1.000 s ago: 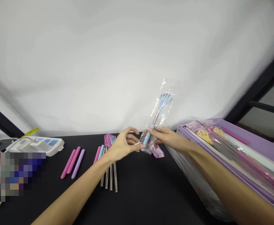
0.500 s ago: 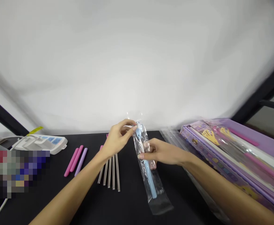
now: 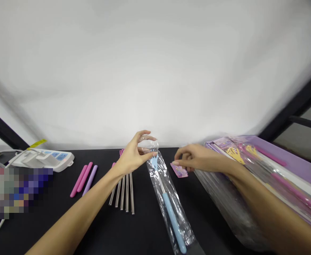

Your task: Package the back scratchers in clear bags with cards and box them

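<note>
A clear plastic bag (image 3: 164,184) lies slantwise on the black table, with a blue-handled back scratcher (image 3: 173,221) inside it. My left hand (image 3: 138,150) pinches the bag's top end between thumb and fingers, beside the scratcher's blue claw head. To the right, my right hand (image 3: 188,158) is closed on a small pink and purple card (image 3: 180,170), thumb and fingertips at its upper left edge. Several metal rods (image 3: 127,193) with pink ends lie partly behind my left hand.
Two pink handles (image 3: 82,179) and a purple one (image 3: 90,180) lie left. A white power strip (image 3: 62,161) is farther left. On the right are clear bags (image 3: 219,198) and a purple box (image 3: 301,170) of bagged scratchers with yellow claws (image 3: 235,154). A wall stands behind.
My right hand has left the bag and moved right and up, now with the card. The bag and scratcher have shifted down, and my left hand remains at the bag's top.
</note>
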A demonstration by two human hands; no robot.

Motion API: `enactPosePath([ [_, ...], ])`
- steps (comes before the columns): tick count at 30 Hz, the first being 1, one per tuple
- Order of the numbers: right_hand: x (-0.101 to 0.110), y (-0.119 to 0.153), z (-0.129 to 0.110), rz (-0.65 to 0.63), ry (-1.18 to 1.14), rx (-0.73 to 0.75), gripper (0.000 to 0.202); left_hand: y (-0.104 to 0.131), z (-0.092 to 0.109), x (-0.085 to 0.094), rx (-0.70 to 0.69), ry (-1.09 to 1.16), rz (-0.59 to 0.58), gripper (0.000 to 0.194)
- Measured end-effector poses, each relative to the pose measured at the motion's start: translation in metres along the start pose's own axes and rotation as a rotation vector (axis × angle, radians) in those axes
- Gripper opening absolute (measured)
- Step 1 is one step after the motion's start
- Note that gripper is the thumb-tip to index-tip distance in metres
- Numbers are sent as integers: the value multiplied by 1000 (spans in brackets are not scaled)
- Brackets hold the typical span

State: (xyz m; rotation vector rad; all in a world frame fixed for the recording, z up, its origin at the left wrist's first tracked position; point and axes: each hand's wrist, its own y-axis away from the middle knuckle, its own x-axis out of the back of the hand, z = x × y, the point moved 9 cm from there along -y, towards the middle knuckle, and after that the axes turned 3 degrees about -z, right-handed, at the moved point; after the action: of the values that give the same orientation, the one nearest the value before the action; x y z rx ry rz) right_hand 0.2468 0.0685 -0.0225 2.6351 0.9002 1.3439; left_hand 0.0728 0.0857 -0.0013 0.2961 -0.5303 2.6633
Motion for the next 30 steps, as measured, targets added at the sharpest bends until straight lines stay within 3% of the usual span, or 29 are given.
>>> enactPosePath([
  [2,19,0,10,125,171,34,53,0,-4,-5,15,24,-52,61],
  [6,9,-10,25,40,327,84,81,3,-19,-19,79,77,-168,64],
  [13,-3,-20,28,-6,332,101,60,6,-36,-30,149,78,-222,64],
  [30,5,-16,20,92,310,124,32,9,-34,-39,145,39,-257,64],
])
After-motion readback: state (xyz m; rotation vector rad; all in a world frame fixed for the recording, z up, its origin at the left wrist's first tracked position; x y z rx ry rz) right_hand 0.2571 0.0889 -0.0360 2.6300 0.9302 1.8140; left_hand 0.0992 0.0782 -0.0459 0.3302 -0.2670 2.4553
